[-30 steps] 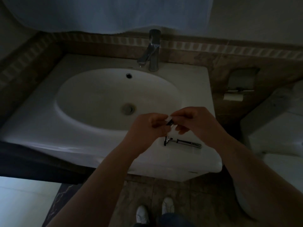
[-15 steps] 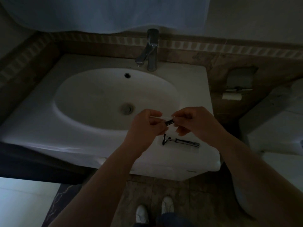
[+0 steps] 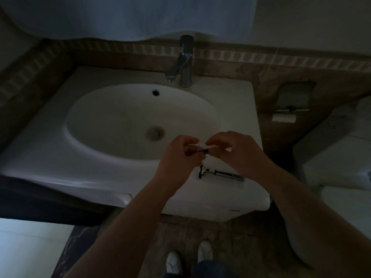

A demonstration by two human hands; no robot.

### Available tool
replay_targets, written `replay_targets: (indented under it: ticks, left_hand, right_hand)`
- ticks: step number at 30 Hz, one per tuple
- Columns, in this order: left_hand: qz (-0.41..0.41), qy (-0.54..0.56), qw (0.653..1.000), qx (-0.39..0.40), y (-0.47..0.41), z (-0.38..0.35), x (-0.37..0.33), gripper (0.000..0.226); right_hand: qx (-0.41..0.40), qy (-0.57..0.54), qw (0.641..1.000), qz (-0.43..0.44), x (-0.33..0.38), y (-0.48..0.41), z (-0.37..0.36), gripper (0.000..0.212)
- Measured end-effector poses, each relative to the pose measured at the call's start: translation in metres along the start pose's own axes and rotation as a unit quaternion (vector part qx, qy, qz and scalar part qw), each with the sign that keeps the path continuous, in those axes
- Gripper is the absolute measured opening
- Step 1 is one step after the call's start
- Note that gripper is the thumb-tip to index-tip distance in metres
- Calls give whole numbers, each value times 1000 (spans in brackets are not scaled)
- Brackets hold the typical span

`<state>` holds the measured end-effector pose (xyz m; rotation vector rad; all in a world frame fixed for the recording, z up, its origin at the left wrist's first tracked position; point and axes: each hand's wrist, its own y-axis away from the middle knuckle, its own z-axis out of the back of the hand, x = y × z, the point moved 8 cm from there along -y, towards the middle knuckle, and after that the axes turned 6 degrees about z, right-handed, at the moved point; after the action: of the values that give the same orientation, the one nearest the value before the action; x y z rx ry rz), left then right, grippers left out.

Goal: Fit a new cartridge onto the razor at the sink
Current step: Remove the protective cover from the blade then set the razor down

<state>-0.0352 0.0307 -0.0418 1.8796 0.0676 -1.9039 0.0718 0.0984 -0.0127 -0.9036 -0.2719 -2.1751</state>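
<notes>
A razor (image 3: pixel 221 173) with a dark head and silver handle lies on the white sink's (image 3: pixel 241 101) front right rim. Just above it my left hand (image 3: pixel 181 152) and my right hand (image 3: pixel 236 147) meet. Between their fingertips is a small dark cartridge (image 3: pixel 205 151) with a pale wrapper or cover strip (image 3: pixel 206 145) over it. My left hand's fingers curl around the dark piece. My right hand pinches the pale strip. The light is dim and finer details of the cartridge are hidden.
A chrome tap (image 3: pixel 183 61) stands at the back of the basin, with the drain (image 3: pixel 155 133) in the middle. A toilet-paper holder (image 3: pixel 289 109) is set in the right wall, and a toilet (image 3: pixel 345 157) stands to the right. My shoes (image 3: pixel 188 257) are on the tiled floor.
The hands have stayed together above the razor while their fingers worked the small piece; the pale strip now shows between the fingertips. The razor has not moved.
</notes>
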Motion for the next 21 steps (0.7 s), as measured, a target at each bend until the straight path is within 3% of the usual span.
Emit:
replay_targets:
  ticks: [2, 10, 16, 21]
  left_hand:
    - [-4, -4, 1000, 7, -2, 0, -1, 32]
    - [1, 32, 999, 31, -7, 2, -1, 29]
    - [0, 43, 999, 34, -11, 5, -4, 25]
    - [40, 111, 993, 24, -14, 4, 1, 18]
  right_hand:
    - [-12, 44, 998, 39, 9, -1, 2, 13]
    - [-21, 47, 995, 87, 19, -7, 5, 10]
    - [4, 12, 998, 58, 17, -9, -1, 13]
    - [10, -65, 997, -39, 2, -12, -3, 13]
